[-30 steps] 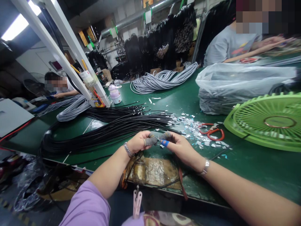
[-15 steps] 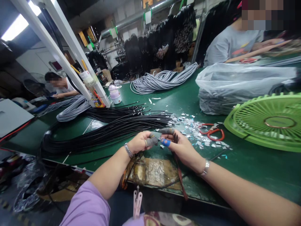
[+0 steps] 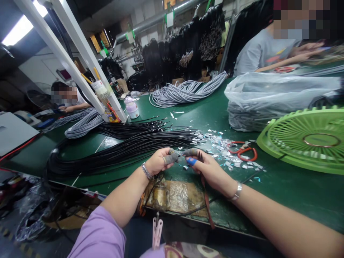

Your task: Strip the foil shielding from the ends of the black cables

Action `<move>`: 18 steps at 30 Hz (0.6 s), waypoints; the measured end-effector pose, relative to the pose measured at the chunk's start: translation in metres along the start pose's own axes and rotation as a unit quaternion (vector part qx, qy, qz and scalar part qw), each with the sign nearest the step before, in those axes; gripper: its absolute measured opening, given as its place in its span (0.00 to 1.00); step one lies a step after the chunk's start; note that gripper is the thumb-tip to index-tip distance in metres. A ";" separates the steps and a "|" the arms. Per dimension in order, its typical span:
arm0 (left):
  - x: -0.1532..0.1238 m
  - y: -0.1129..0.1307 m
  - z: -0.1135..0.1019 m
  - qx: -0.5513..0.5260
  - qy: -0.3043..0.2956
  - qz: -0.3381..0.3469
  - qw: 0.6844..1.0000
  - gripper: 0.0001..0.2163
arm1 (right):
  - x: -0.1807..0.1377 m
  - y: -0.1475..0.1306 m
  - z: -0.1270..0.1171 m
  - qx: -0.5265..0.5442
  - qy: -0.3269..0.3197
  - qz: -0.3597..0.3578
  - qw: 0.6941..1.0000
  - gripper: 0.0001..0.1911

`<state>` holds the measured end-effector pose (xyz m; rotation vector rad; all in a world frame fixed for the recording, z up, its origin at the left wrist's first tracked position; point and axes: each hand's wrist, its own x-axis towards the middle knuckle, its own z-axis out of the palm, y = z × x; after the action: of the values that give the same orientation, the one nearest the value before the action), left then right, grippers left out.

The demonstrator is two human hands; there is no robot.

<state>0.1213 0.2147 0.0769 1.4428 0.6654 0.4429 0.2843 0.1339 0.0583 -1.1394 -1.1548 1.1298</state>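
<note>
Bright ceiling tube [image 3: 18, 30] upper left; edges warped.

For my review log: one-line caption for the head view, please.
The left hand and right hand pinch one cable end above a green table, beside black cables, scraps and a red-handled tool.

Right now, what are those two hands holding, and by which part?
Both the left hand and right hand pinch one thin black cable at its end, between taped fingers; the tip itself is too small to make out.
</note>
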 end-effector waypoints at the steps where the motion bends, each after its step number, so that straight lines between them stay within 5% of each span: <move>1: 0.000 0.000 0.000 0.003 -0.003 -0.002 1.000 0.26 | 0.001 -0.001 -0.001 -0.022 0.008 -0.013 1.000 0.12; 6: 0.003 -0.001 0.002 0.042 -0.029 -0.003 0.999 0.27 | 0.001 -0.002 -0.003 -0.147 0.025 -0.122 0.981 0.12; 11: 0.003 -0.002 0.004 0.100 -0.026 0.010 0.995 0.27 | -0.003 -0.002 -0.003 -0.293 0.022 -0.264 0.919 0.10; 18: 0.001 0.001 0.003 0.040 -0.002 -0.022 0.999 0.28 | 0.001 0.003 -0.004 -0.323 0.035 -0.193 0.926 0.14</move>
<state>0.1237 0.2133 0.0775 1.5010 0.7175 0.3827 0.2879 0.1349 0.0552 -1.3419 -1.6712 0.3953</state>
